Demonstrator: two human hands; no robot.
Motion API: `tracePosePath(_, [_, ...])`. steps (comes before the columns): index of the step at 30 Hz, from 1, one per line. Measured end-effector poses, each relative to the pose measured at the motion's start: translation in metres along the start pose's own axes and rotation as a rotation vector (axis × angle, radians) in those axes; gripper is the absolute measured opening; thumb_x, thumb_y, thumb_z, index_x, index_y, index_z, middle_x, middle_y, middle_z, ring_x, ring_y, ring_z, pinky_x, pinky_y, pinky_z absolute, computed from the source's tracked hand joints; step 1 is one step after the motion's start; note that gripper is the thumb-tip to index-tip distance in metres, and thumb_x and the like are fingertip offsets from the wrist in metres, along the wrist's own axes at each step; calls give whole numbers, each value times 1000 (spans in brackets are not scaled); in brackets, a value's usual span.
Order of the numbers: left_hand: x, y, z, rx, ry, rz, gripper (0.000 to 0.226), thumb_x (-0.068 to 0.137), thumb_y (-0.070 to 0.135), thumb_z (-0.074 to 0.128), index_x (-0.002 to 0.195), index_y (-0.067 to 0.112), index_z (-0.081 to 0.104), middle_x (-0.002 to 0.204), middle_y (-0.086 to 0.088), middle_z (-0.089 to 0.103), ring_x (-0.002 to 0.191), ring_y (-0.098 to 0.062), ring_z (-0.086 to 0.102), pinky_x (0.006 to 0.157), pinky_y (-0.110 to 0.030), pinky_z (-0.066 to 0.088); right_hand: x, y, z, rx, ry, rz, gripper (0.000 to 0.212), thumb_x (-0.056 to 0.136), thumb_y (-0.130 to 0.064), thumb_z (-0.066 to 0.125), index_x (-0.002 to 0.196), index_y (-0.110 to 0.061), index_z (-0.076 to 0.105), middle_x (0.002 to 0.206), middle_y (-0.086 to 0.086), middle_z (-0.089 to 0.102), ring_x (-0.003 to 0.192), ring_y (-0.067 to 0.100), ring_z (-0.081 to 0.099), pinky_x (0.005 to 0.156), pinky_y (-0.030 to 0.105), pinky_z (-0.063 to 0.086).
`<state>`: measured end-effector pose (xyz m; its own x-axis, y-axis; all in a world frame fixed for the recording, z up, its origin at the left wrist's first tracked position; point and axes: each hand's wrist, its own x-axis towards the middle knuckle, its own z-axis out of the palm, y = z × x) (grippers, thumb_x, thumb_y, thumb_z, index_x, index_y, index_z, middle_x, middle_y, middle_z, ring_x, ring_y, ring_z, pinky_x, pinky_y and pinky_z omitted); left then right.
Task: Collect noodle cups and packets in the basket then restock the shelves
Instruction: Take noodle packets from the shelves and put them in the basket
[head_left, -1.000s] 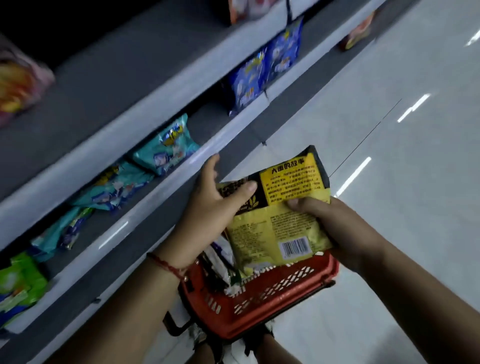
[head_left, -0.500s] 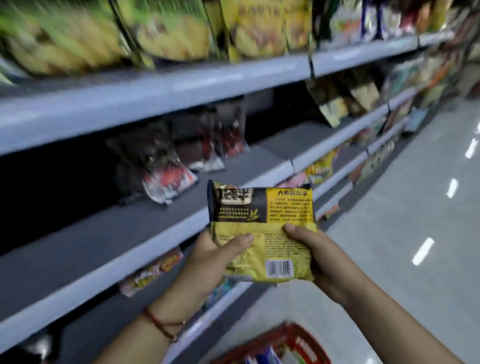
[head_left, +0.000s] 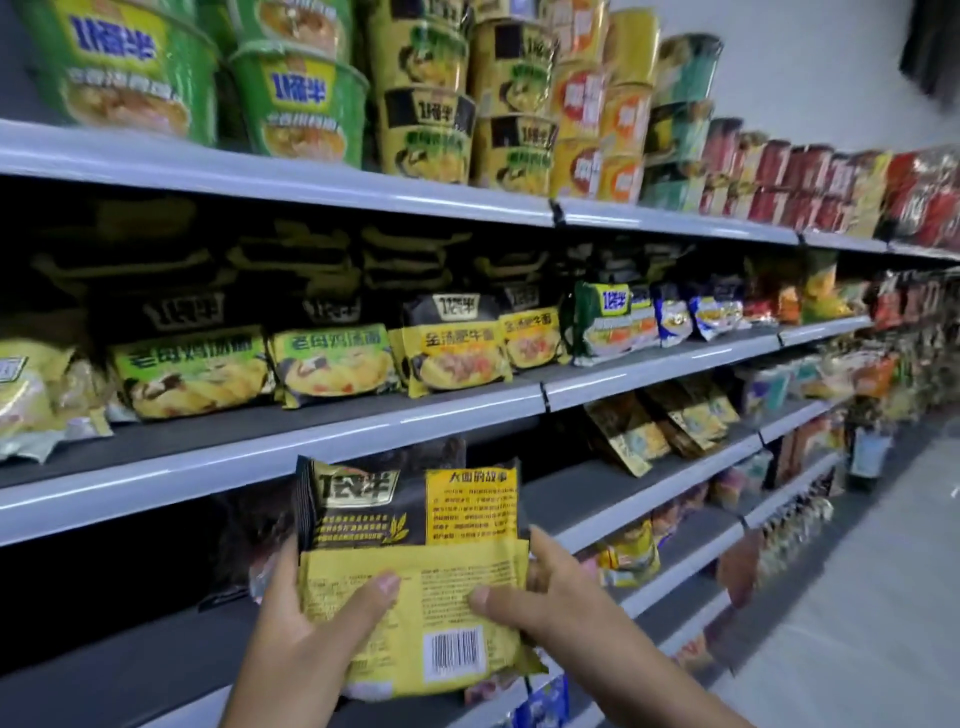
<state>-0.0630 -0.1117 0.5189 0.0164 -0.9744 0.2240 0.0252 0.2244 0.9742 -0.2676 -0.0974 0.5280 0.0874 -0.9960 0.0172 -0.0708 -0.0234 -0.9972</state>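
Observation:
A black and yellow noodle packet (head_left: 415, 561) is held upright with its back and barcode facing me, in front of the shelves. My left hand (head_left: 306, 634) grips its lower left edge, thumb across the yellow part. My right hand (head_left: 545, 608) grips its right edge, thumb on the front. Matching black and yellow packets (head_left: 452, 353) stand on the shelf (head_left: 363, 415) just above. Green and yellow noodle cups (head_left: 291, 104) are stacked on the top shelf. The basket is out of view.
A dark shelf board (head_left: 130, 660) lies behind the packet at hand height, with a few dark packets (head_left: 244, 540) on it. More packets (head_left: 654, 431) fill shelves to the right. The pale aisle floor (head_left: 857, 597) runs along the right.
The view has swung up from the red basket to the shelves. Both hands have lifted the packet up in front of the shelves; the basket has dropped out of view.

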Motion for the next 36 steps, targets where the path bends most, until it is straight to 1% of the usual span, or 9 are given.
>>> tracePosePath(4, [-2,6,37,66,-30,-15,90,54,66,83,132,42,46,121,11,67,108,-16,66,94,-40,50,-1,-7,-37,24,49,-2,36,89,-4,67,122,-12,55,107,6,75,99,25,72,86,37,58])
tracePosePath(6, [6,14,54,69,-103,0,75,56,58,79,124,46,47,107,15,72,97,-9,69,86,-33,51,-1,-13,-57,30,77,-7,35,89,-4,66,121,-13,56,107,6,75,99,25,72,84,38,59])
tracePosePath(10, [39,22,79,240,-299,55,96,56,72,78,136,56,27,113,24,68,99,-6,68,89,-40,54,7,-26,-93,-19,194,-78,31,89,-2,66,117,-15,59,103,5,76,94,29,73,78,48,57])
tracePosePath(14, [83,41,115,448,-369,211,85,73,56,77,131,68,17,107,39,59,94,14,58,83,-19,47,33,-45,-129,-90,331,-183,31,89,1,65,116,-14,60,96,2,77,82,18,75,61,27,56])
tracePosePath(19, [174,68,175,527,-242,411,85,84,39,73,150,38,18,109,34,48,104,-3,54,81,-25,41,112,-90,-185,-148,398,-325,29,91,-3,64,113,-20,59,100,-2,74,86,12,73,66,21,56])
tracePosePath(26, [306,66,240,742,-2,344,84,82,44,72,148,32,21,107,2,63,73,-21,66,58,-42,59,276,-120,-257,-327,332,-285,31,90,-5,66,118,-14,56,107,3,69,98,22,68,91,42,55])
tracePosePath(31, [334,48,269,997,81,233,84,84,51,68,149,20,23,87,-1,60,69,-17,59,53,-31,47,331,-97,-281,-446,276,-294,53,89,-6,68,133,-20,43,109,1,65,98,22,65,76,34,52])
tracePosePath(34, [338,49,282,1229,172,248,70,82,57,67,129,12,40,106,-6,55,91,-24,57,65,-33,48,342,-81,-287,-554,325,-367,51,89,-13,69,132,-23,44,103,-4,64,87,18,62,65,28,46])
tracePosePath(36, [338,53,287,1298,193,204,79,81,61,66,135,10,38,126,-11,46,109,-29,53,73,-33,44,346,-72,-288,-606,366,-430,44,85,-18,71,122,-27,48,108,-1,65,91,18,63,72,33,52])
